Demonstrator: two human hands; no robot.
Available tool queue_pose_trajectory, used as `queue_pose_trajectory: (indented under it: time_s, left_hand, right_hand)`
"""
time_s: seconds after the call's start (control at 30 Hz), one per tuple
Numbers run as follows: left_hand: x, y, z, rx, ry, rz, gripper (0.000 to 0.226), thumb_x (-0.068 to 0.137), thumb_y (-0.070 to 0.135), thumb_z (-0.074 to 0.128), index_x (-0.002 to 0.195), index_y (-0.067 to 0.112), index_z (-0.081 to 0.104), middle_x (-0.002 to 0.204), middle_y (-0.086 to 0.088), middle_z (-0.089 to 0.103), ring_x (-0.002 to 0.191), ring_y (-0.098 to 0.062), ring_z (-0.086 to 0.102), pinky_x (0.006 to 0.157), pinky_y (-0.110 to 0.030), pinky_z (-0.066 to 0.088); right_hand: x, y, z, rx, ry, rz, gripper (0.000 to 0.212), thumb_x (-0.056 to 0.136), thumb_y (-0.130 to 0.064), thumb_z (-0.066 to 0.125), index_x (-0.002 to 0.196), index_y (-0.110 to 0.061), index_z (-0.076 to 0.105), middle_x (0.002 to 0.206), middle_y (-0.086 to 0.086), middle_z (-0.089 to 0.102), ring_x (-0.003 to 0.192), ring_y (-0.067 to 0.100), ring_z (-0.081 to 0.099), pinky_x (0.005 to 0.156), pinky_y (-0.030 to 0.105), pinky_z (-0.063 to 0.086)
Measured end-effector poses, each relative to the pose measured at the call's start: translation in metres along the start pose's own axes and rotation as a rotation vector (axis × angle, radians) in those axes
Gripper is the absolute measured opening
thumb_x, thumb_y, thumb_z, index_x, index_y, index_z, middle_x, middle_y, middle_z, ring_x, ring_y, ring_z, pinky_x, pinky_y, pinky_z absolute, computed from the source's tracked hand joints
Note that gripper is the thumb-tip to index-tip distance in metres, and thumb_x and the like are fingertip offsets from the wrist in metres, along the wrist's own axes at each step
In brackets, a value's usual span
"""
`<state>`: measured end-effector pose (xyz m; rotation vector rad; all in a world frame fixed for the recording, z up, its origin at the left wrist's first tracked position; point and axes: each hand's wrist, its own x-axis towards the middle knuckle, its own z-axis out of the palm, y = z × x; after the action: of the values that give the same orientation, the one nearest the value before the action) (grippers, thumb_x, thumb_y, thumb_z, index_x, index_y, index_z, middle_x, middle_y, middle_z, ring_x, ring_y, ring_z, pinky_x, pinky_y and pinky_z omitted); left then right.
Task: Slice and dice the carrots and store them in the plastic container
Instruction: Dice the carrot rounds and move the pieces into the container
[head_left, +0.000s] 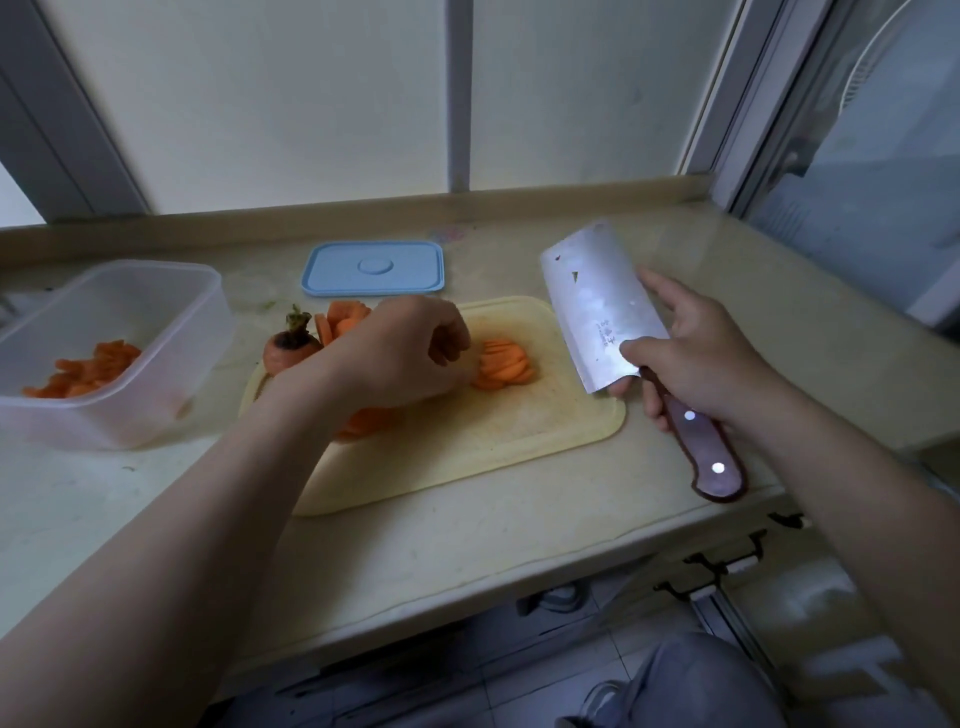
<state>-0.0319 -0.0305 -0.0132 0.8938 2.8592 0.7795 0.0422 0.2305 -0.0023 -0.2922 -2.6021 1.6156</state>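
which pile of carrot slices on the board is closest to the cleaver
The fanned pile of carrot slices just right of the left hand; the other piles lie behind and under that hand.

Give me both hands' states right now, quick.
Left hand: curled over the cutting board, touching the fanned carrot slices; a grip cannot be told.
Right hand: closed on the cleaver.

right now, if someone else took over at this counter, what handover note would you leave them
Right hand: grip shut on the cleaver, blade raised off the board.
Left hand: fingers curled over the fanned carrot slices on the cutting board; whether it grips them is unclear.
Carrot top and more slices at the board's left end.
Done: some cut carrot in the plastic container; blue lid off, behind the board.
Left: dice slices, transfer, close.
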Motion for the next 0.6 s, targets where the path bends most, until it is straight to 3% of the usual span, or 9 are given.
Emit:
queue_pose_trajectory:
  time_s: [0.17,0.27,0.4,0.6]
  left_hand:
    - [0.004,0.001,0.01,0.041,-0.026,0.02,0.015,0.085,0.028,0.076,0.097,0.024,0.07,0.093,0.009,0.064,0.087,-0.007,0.059,0.074,-0.018,0.048]
    - [0.005,0.0,0.015,0.033,0.002,0.028,0.014,0.085,0.027,0.076,0.098,0.023,0.071,0.093,0.008,0.065,0.087,-0.007,0.058,0.076,-0.021,0.048]
    - [0.005,0.0,0.018,0.02,0.028,0.045,0.012,0.086,0.025,0.076,0.097,0.023,0.072,0.092,0.008,0.065,0.083,-0.004,0.057,0.071,-0.016,0.046]
    - [0.007,0.001,0.024,0.003,0.08,0.052,0.013,0.084,0.025,0.077,0.095,0.021,0.072,0.088,0.008,0.065,0.078,-0.002,0.055,0.065,-0.012,0.042]
  right_hand:
    - [-0.01,-0.04,0.008,-0.398,-0.145,0.006,0.086,0.094,0.002,0.046,0.163,-0.041,0.018,0.081,0.014,0.073,0.046,0.017,0.067,0.042,0.027,0.05]
    - [-0.016,-0.051,0.023,-0.54,-0.165,-0.002,0.084,0.089,0.001,0.044,0.162,-0.035,0.022,0.085,0.011,0.071,0.048,0.016,0.07,0.042,0.028,0.053]
    - [-0.021,-0.059,0.037,-0.633,-0.164,-0.03,0.069,0.088,0.0,0.044,0.152,-0.026,0.034,0.093,0.01,0.066,0.053,0.02,0.073,0.052,0.038,0.063]
    - [-0.022,-0.063,0.044,-0.643,-0.166,-0.028,0.062,0.089,-0.002,0.044,0.147,-0.024,0.038,0.095,0.011,0.064,0.055,0.023,0.074,0.053,0.043,0.064]
